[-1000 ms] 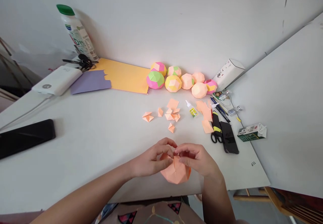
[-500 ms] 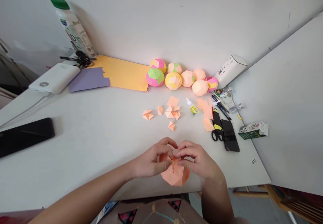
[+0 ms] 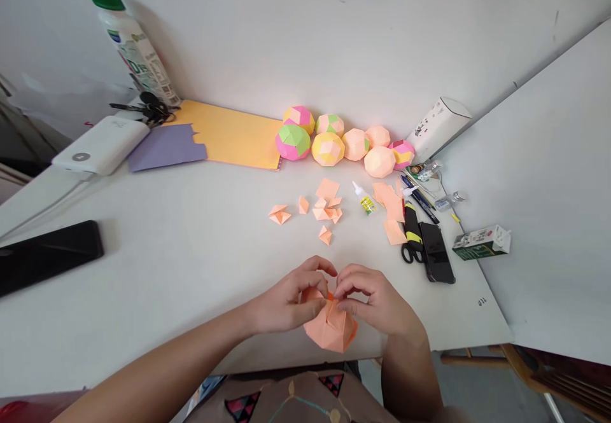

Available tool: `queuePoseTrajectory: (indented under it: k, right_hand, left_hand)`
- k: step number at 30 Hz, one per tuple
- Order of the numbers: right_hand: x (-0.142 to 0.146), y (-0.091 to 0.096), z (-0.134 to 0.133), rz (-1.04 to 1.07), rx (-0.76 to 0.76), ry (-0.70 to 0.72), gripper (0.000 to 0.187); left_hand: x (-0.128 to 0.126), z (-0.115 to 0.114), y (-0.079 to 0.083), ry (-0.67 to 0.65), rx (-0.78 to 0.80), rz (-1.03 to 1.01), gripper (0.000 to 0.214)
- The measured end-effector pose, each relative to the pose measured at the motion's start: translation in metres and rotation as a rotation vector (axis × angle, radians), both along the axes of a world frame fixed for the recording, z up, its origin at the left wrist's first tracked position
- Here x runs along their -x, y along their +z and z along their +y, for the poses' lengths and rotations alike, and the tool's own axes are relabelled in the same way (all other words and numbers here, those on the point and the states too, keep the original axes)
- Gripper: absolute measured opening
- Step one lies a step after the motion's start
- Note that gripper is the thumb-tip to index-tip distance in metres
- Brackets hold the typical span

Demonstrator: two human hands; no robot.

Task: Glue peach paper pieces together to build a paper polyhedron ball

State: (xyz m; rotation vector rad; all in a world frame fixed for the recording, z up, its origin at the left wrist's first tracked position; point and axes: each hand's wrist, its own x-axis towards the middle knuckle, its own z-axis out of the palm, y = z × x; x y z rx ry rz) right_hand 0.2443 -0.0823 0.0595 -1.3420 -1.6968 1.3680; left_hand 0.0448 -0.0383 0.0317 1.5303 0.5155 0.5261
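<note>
- At the near edge of the counter (image 3: 191, 238), a faceted peach paper ball (image 3: 329, 337) is held between two hands, and a narrow opening is seen at its top.
- From the left, the ball's upper edge is pinched by the left hand (image 3: 303, 292), thumb and forefinger closed on the paper.
- From the right, the upper edge is gripped likewise by the right hand (image 3: 367, 292); the fingertips of both hands are brought close together over the top.
- Beyond the hands, small folded peach pieces (image 3: 321, 213) are scattered across the middle of the counter.
- Just right of these pieces, a small bottle (image 3: 367, 205) is laid with its white tip turned to the far side.
- Farther right, peach paper scraps (image 3: 392, 205) are placed near black-and-yellow scissors (image 3: 413, 232), beside which a dark phone (image 3: 436, 252) is laid.
- Along the far wall, several paper balls (image 3: 328, 149) in pink, green, yellow and peach are grouped closely.
- On the far left, a yellow sheet (image 3: 238, 137) is spread, with a purple sheet (image 3: 167, 148) placed at its left end.
</note>
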Motion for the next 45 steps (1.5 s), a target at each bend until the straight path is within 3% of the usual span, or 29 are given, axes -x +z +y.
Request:
queuePoseTrajectory:
  k: [14,45]
  right_hand:
    - [-0.0009,-0.0040,-0.0005,-0.021,-0.104,0.012,0.009]
    - [-0.0006,-0.0039,-0.0013,-0.034,-0.178,0.010,0.009]
  left_hand:
    - [0.0003,0.0005,-0.0027,-0.011,0.033,0.000,0.006]
    - [0.0006,0.0014,-0.0026,0.018,0.103,0.038,0.010]
